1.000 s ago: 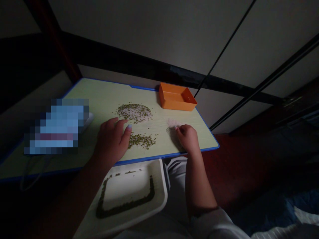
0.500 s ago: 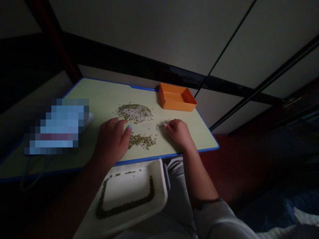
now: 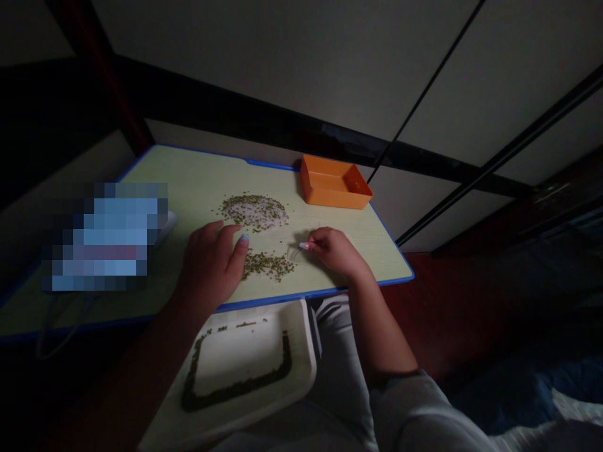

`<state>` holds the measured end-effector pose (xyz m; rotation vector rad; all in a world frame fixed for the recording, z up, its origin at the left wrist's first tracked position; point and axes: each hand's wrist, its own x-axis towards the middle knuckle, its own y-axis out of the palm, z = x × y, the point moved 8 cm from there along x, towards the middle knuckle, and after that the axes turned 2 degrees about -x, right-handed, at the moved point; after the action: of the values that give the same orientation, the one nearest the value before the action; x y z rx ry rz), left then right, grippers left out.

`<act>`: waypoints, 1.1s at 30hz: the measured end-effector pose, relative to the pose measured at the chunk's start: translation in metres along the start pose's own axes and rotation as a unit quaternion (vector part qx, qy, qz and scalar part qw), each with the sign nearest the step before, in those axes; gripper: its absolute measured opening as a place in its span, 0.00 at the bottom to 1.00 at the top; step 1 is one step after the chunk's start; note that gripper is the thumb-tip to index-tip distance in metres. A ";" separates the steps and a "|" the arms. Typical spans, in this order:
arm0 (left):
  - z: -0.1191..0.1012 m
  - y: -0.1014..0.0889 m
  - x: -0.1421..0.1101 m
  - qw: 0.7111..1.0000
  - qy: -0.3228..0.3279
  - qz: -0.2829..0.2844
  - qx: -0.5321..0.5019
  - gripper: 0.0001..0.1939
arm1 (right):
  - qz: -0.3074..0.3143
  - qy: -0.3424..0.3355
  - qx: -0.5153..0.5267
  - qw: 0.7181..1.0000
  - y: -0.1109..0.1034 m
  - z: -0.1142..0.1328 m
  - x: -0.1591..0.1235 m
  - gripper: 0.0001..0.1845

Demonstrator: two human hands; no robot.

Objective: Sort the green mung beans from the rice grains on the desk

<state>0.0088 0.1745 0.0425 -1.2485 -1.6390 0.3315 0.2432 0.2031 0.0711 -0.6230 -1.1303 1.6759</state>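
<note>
My left hand rests on the pale table with its fingers spread and holds nothing. By its thumb lies a smaller patch of green bean-like grains, partly covered by the hand. Beyond its fingertips is a larger mixed heap of green and whitish grains. To the right of the smaller patch, low over the tabletop, my right hand is closed in a pinch. Faint thin curved lines show at its fingertips, but I cannot make out what is held.
An orange open box stands at the table's back right. Below the blue-edged front of the table sits a white tub with green grains along its inner edges. A pixelated device with a cable occupies the left side.
My right hand has moved left from the small whitish patch toward the green grains, then slightly nearer to me, staying pinched. My left hand keeps its place.
</note>
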 end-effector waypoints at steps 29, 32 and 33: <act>0.002 0.000 0.000 1.000 0.006 0.005 -0.012 0.24 | 0.008 0.003 0.067 0.998 -0.005 -0.009 -0.023 0.17; 0.002 0.000 0.000 1.000 0.002 0.003 -0.013 0.26 | 0.008 0.008 0.076 0.997 -0.003 -0.007 -0.022 0.17; 0.002 0.000 0.000 1.000 0.003 0.000 -0.013 0.26 | 0.010 0.010 0.078 0.997 -0.002 -0.007 -0.022 0.17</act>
<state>0.0076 0.1753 0.0415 -1.2690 -1.6421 0.3066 0.2580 0.1862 0.0678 -0.5520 -0.9699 1.7521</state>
